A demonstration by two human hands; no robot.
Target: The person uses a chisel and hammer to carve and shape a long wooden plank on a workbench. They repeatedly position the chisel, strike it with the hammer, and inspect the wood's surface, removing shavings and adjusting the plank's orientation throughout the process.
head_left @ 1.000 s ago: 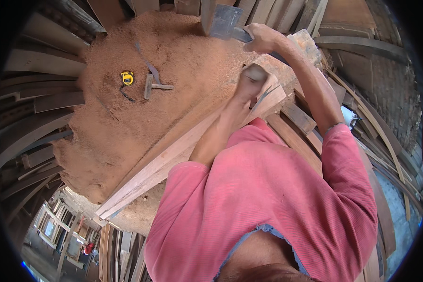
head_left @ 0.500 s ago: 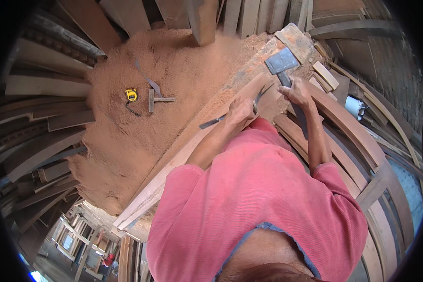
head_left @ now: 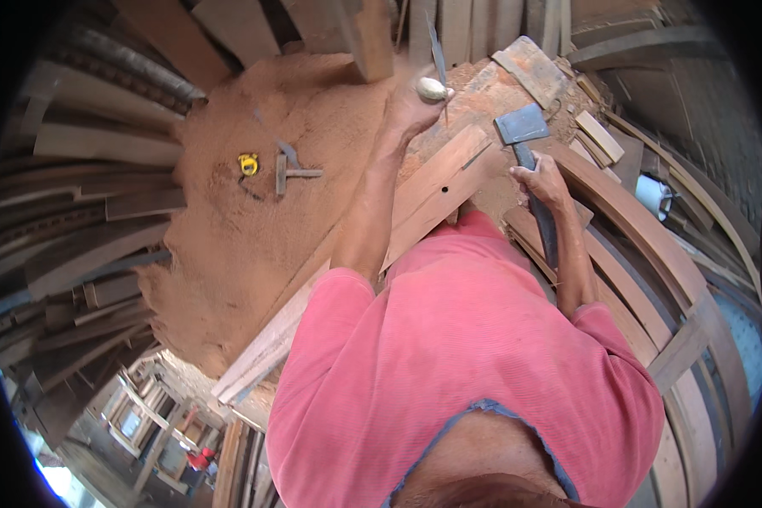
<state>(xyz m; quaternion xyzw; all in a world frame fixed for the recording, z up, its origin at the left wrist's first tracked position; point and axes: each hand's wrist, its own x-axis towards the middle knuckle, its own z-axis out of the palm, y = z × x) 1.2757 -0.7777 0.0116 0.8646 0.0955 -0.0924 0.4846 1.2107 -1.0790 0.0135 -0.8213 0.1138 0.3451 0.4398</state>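
Note:
My left hand (head_left: pixel 408 114) is raised over the sawdust, past the far end of a reddish wooden beam (head_left: pixel 423 203). It is closed around what looks like a chisel (head_left: pixel 437 55), with a thin grey blade and a pale rounded butt showing by the fingers. The beam slants across in front of me, with a small dark round hole and a narrow slot near its far end. My right hand (head_left: pixel 540 179) grips the dark handle of a mallet (head_left: pixel 521 124), whose grey block-shaped head is just right of the beam's end.
On the sawdust (head_left: pixel 220 279) to the left lie a yellow tape measure (head_left: pixel 248 164) and a T-shaped wooden marking tool (head_left: pixel 283 173). Planks (head_left: pixel 114 148) stack around the left and far sides. Curved timbers (head_left: pixel 635 212) and a white container (head_left: pixel 652 196) are at right.
My left hand has lifted off the beam and moved away from me with the chisel, uncovering the hole and slot. The mallet has dropped slightly nearer, still in my right hand.

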